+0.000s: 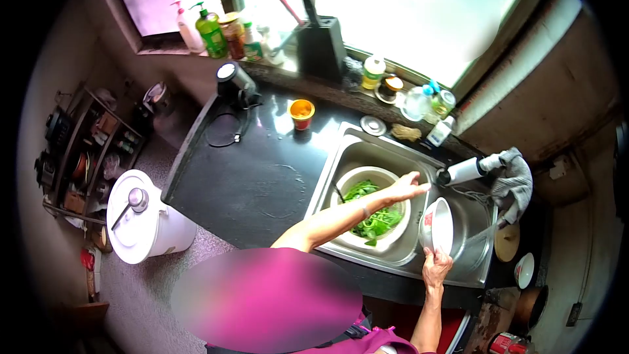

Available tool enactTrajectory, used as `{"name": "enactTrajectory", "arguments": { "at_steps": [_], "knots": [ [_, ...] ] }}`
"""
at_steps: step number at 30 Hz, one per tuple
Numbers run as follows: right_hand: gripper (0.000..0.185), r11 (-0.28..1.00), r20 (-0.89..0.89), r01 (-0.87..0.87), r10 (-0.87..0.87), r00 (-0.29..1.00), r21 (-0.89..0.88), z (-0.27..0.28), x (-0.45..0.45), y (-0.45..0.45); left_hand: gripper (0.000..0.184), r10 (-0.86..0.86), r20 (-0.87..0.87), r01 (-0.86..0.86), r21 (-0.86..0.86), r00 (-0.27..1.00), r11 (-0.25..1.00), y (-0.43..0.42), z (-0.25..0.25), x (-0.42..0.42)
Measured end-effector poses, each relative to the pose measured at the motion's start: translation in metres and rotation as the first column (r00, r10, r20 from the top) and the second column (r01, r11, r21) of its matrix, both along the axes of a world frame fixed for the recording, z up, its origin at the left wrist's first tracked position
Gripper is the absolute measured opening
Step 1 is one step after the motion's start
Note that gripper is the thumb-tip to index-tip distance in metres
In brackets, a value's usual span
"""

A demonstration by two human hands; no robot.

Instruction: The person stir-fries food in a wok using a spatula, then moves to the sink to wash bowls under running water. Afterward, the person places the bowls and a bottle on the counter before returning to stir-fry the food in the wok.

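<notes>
My right hand [437,267] grips the lower rim of a white bowl [427,228] with a red pattern on its outside. The bowl is tipped on its side above the divider between the two sink basins. My left hand [409,187] reaches across the left basin with its fingers stretched out, holding nothing, near the grey-and-white faucet [462,171]. Beneath my left forearm, leafy greens [377,226] lie in a pale round basin [354,176] set in the sink [327,190]. A thin streak, apparently water, shows in the right basin.
Behind the sink are a metal lid [373,125], a sponge-like tan lump [406,132] and several bottles. An orange cup [301,113] stands on the black counter [255,177]. A knife block [321,46] is by the window. A grey cloth [514,183] hangs beside the faucet. Left, a white bin [154,229] stands on the floor.
</notes>
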State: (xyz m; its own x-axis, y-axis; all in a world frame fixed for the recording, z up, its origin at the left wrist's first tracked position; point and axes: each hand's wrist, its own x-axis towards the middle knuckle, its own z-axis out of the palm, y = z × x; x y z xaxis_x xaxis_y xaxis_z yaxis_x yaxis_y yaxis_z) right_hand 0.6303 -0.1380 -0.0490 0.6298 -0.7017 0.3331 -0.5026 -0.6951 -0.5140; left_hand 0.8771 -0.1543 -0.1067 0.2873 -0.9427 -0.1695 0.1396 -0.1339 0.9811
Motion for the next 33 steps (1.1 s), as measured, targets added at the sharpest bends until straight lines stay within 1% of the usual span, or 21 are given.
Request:
{"name": "enactTrajectory", "arguments": {
  "at_steps": [2,3,4,5,6,8,9,10,12,15,17,18,19,20,21,22,25,27,30,31,33],
  "knots": [
    [0.013,0.965,-0.098,-0.162,0.145,0.985,-0.204,0.001,0.025,0.023,0.095,-0.106,-0.327,0.146,0.103,0.939,0.984,0.074,0.029,0.012],
    [0.013,0.964,-0.098,-0.171,0.154,0.983,-0.204,0.008,0.042,0.035,0.092,-0.126,-0.483,0.180,0.067,0.867,0.981,0.097,0.017,0.014],
    [0.013,0.928,-0.137,-0.283,0.256,0.957,-0.242,0.020,0.064,0.051,0.090,-0.146,-0.623,0.207,0.025,0.768,0.978,0.119,0.007,0.022],
    [0.013,0.881,-0.181,-0.384,0.345,0.921,-0.276,0.029,0.090,0.074,0.077,-0.282,-0.657,0.271,-0.122,0.699,0.955,0.164,0.040,0.040],
    [0.016,0.848,-0.232,-0.420,0.360,0.904,-0.321,0.026,0.110,0.089,0.065,-0.295,-0.724,0.250,-0.172,0.623,0.953,0.188,0.039,0.053],
    [0.008,0.787,-0.199,-0.490,0.448,0.872,-0.376,0.029,0.166,0.135,0.062,-0.103,-0.692,0.028,-0.119,0.714,0.992,0.245,0.056,0.088],
    [0.008,0.770,-0.197,-0.521,0.483,0.853,-0.369,0.030,0.193,0.155,0.053,0.019,-0.656,-0.114,-0.103,0.754,0.988,0.274,0.072,0.103],
    [0.009,0.752,-0.196,-0.552,0.518,0.833,-0.361,0.029,0.220,0.175,0.044,0.117,-0.609,-0.247,-0.133,0.785,0.960,0.297,0.063,0.124],
    [0.012,0.684,-0.254,-0.654,0.603,0.756,-0.324,0.032,0.279,0.217,0.037,0.287,-0.623,-0.399,-0.045,0.728,0.916,0.357,0.071,0.173],
    [0.045,0.594,-0.261,-0.718,0.675,0.690,-0.362,0.058,0.358,0.281,0.040,0.388,-0.603,-0.514,-0.044,0.698,0.857,0.438,0.083,0.245],
    [0.066,0.562,-0.251,-0.748,0.713,0.655,-0.353,0.087,0.395,0.308,0.044,0.499,-0.595,-0.628,-0.011,0.629,0.778,0.484,0.113,0.285],
    [0.074,0.551,-0.237,-0.758,0.731,0.640,-0.349,0.094,0.409,0.312,0.048,0.479,-0.626,-0.652,-0.063,0.616,0.756,0.502,0.102,0.313],
    [0.072,0.551,-0.240,-0.766,0.736,0.634,-0.331,0.102,0.421,0.312,0.054,0.502,-0.644,-0.690,-0.055,0.577,0.722,0.519,0.118,0.330],
    [0.074,0.552,-0.233,-0.766,0.739,0.633,-0.329,0.104,0.433,0.310,0.046,0.409,-0.717,-0.683,-0.128,0.565,0.720,0.535,0.112,0.356],
    [0.073,0.553,-0.221,-0.773,0.749,0.624,-0.310,0.109,0.444,0.306,0.050,0.424,-0.724,-0.728,-0.155,0.544,0.668,0.547,0.113,0.375],
    [0.072,0.550,-0.202,-0.782,0.764,0.613,-0.292,0.114,0.456,0.302,0.050,0.431,-0.690,-0.733,-0.215,0.582,0.645,0.562,0.110,0.397],
    [0.071,0.500,-0.191,-0.809,0.801,0.568,-0.308,0.125,0.499,0.292,0.049,0.488,-0.661,-0.754,-0.186,0.570,0.629,0.598,0.106,0.458],
    [0.069,0.464,-0.175,-0.829,0.830,0.530,-0.313,0.136,0.533,0.293,0.060,0.486,-0.675,-0.787,-0.238,0.556,0.570,0.612,0.103,0.491],
    [0.068,0.469,-0.138,-0.836,0.843,0.520,-0.284,0.157,0.592,0.307,0.060,0.461,-0.711,-0.792,-0.223,0.531,0.568,0.622,0.110,0.536],
    [0.066,0.472,-0.117,-0.835,0.847,0.519,-0.284,0.163,0.614,0.313,0.055,0.517,-0.677,-0.809,-0.206,0.524,0.550,0.621,0.112,0.547],
    [0.066,0.487,-0.114,-0.807,0.829,0.548,-0.334,0.172,0.669,0.325,0.055,0.484,-0.715,-0.808,-0.192,0.504,0.557,0.620,0.116,0.584]
  ]
}}
